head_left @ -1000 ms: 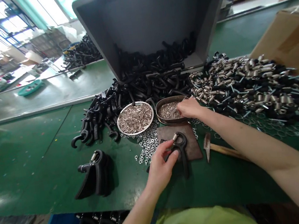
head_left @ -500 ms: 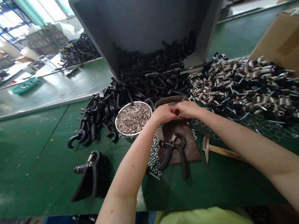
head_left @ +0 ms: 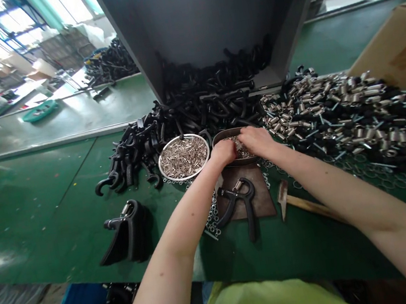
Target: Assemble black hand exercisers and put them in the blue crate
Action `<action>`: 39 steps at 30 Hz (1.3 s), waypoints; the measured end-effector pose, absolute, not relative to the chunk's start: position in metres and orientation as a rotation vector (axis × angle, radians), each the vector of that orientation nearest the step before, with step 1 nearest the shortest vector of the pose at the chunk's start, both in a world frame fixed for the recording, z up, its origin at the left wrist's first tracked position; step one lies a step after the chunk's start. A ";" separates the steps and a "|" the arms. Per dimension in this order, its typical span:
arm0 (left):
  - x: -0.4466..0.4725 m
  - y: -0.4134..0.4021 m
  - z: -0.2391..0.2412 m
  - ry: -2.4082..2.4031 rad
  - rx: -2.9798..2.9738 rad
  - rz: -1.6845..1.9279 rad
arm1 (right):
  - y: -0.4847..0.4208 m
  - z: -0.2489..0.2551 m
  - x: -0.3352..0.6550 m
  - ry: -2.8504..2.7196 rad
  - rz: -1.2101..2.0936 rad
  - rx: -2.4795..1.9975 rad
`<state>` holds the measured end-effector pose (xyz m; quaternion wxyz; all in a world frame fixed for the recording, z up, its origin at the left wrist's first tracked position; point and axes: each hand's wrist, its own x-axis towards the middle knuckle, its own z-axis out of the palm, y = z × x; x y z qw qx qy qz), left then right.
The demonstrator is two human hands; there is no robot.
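My left hand [head_left: 225,152] is at the left side of a dark round tin [head_left: 231,132] of small metal parts. Its fingers are curled closed, and whatever they hold is hidden. At the tin's right side, my right hand [head_left: 256,140] dips its bent fingertips among the parts; I cannot make out what is in them. Just below the tin, a black hand grip strengthener [head_left: 250,211] with a spring lies partly on a brown metal plate [head_left: 266,202]. To the left of the tin stands a white-rimmed bowl [head_left: 160,167] full of small metal pins.
A hammer [head_left: 306,205] lies right of the plate; loose nuts [head_left: 212,216] lie to its left. Finished-looking grips [head_left: 127,232] stand farther left. Black handles [head_left: 133,147] and spring parts [head_left: 351,119] heap behind, before a large grey bin [head_left: 201,15]. A cardboard box [head_left: 396,42] stands right.
My hands were touching fingertip to fingertip over the tin; now they are apart, the left slightly to the left and the right lower into the parts. The camera view has shifted slightly.
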<state>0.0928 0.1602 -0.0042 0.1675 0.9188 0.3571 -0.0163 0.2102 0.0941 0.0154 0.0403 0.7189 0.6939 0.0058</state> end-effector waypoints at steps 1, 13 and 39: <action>0.092 0.160 -0.005 1.020 2.605 -0.016 | 0.093 0.016 0.211 2.129 0.040 2.212; 0.035 0.112 -0.007 0.959 2.293 0.629 | 0.010 0.014 0.187 2.389 -1.500 3.124; -0.001 0.062 -0.048 1.066 2.356 0.580 | -0.022 0.006 0.134 2.928 -0.668 3.156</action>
